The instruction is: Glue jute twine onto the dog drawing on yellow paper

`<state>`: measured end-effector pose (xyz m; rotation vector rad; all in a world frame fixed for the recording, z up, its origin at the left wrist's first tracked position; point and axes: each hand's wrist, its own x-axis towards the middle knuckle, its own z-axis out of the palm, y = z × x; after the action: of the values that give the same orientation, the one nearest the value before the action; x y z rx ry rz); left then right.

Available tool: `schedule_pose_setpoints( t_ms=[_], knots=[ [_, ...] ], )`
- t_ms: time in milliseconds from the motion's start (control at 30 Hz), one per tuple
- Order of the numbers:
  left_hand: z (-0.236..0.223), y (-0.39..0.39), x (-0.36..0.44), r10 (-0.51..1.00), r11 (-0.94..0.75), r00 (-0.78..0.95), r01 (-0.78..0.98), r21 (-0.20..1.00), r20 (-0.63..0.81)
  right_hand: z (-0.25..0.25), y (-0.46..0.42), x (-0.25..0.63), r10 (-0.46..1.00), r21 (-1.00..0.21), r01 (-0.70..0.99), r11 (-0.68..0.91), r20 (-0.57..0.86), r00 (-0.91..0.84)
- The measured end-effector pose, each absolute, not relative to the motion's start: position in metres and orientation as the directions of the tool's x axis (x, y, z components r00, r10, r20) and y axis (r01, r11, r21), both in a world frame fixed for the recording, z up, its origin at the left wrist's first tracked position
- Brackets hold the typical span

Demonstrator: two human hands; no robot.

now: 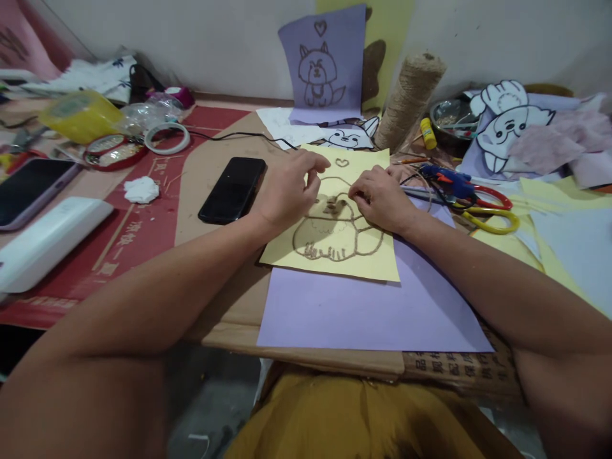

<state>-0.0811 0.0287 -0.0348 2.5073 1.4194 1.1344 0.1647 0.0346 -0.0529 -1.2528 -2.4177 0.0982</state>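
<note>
A yellow sheet [363,255] with an animal outline laid out in brown twine [335,239] lies on a larger purple sheet [368,312]. My left hand [287,191] rests on the yellow sheet's upper left, fingers curled and pinched together above the twine figure's head. My right hand [380,197] lies at the figure's upper right, fingertips pinched on the twine line. A small twine heart [341,162] sits near the sheet's top edge. What the left fingers grip is too small to make out.
A black phone [233,189] lies left of the sheet. Scissors [488,213] and a blue glue gun [447,180] lie to the right. A twine spool [410,99], a purple animal drawing [321,64], paper cutouts [507,121], a tape roll [166,137] and a white box [45,239] surround the work.
</note>
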Motion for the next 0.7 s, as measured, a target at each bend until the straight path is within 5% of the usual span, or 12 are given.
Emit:
schedule_pose_setpoints(
  t_ms=[700],
  knots=[
    [-0.047,0.042,-0.088,0.779,-0.563,0.283,0.71,0.423,0.56,-0.056,0.037,0.164,0.796,-0.281,0.758,0.589,0.366,-0.482]
  ],
)
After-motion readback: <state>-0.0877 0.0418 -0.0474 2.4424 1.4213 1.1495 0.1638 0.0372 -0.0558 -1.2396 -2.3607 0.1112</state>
